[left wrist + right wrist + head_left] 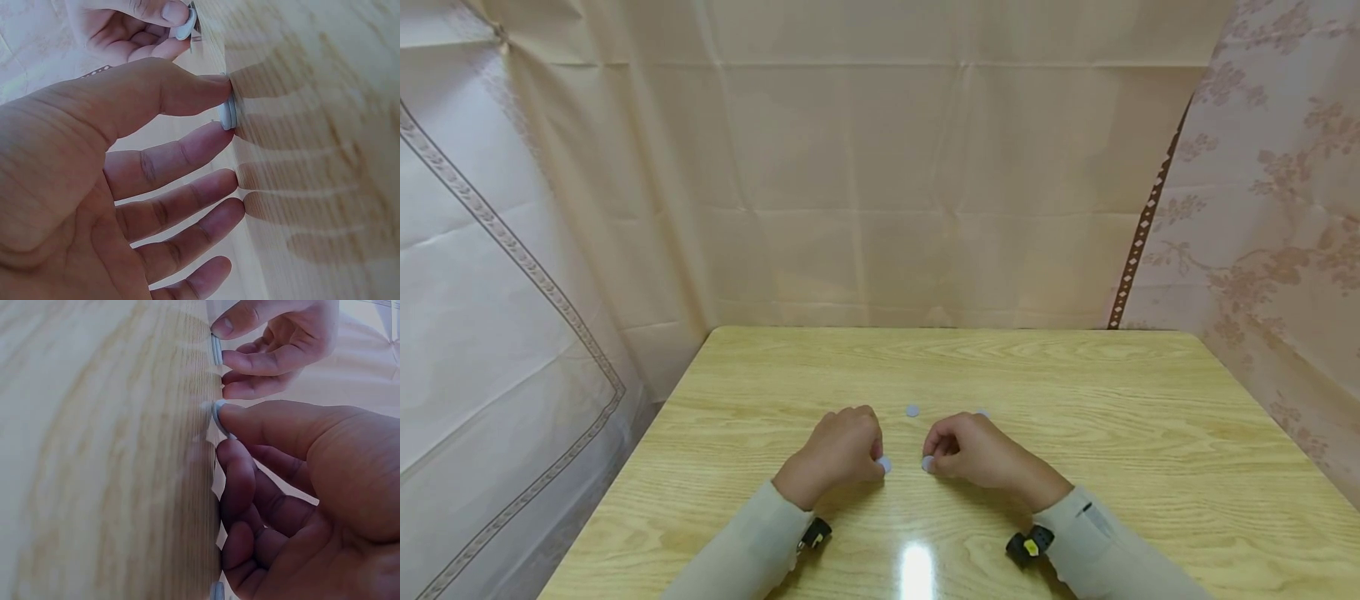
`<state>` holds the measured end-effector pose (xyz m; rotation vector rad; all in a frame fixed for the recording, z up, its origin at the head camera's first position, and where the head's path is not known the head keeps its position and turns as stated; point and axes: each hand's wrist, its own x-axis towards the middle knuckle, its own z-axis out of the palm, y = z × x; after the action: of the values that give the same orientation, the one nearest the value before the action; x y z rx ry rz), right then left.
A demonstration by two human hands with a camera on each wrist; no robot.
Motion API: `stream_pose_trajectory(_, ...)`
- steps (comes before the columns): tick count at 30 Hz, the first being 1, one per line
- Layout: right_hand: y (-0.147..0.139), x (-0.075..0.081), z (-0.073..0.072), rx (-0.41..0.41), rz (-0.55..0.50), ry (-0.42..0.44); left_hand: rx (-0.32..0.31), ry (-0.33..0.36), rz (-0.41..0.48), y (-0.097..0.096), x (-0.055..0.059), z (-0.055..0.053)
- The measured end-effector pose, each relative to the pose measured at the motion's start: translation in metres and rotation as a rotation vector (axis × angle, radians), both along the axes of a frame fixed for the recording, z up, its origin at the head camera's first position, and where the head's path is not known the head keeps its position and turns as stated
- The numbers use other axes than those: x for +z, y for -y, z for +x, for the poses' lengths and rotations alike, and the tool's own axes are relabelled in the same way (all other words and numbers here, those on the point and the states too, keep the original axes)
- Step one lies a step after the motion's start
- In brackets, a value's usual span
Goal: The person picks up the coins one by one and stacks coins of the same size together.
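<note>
My left hand (841, 447) pinches a small pale grey-white disc (885, 464) between thumb and index finger at the table surface. A line runs along the rim of this disc (227, 115) in the left wrist view; I cannot tell whether it is two stacked pieces. Its other fingertips touch or nearly touch the wood. To the right, across a short gap, my right hand (983, 452) pinches another pale disc (927, 463) between thumb and curled index finger. In the right wrist view that disc (219, 419) stands tilted at the tabletop.
Beyond the hands, a third pale disc (912, 410) lies flat on the wood-grain table (760, 375). Another disc (982, 413) is partly hidden behind my right hand. Beige cloth (880, 167) hangs behind the table, with patterned cloth at both sides.
</note>
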<state>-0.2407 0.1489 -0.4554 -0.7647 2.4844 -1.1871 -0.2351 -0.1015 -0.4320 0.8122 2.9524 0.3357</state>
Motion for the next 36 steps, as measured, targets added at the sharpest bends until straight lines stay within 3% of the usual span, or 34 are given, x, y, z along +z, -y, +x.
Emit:
stream_pose_trajectory(28, -0.0071, -0.0031, -0.0027, -0.029, 0.049, 0.000, -0.024, 0.013, -0.019, -0.0023, 0.0028, 0.0001)
stream_pose_trajectory(36, -0.0042, -0.0045, -0.0030, -0.035, 0.049, 0.009, -0.014, 0.113, 0.057, 0.0024, 0.0052, 0.0000)
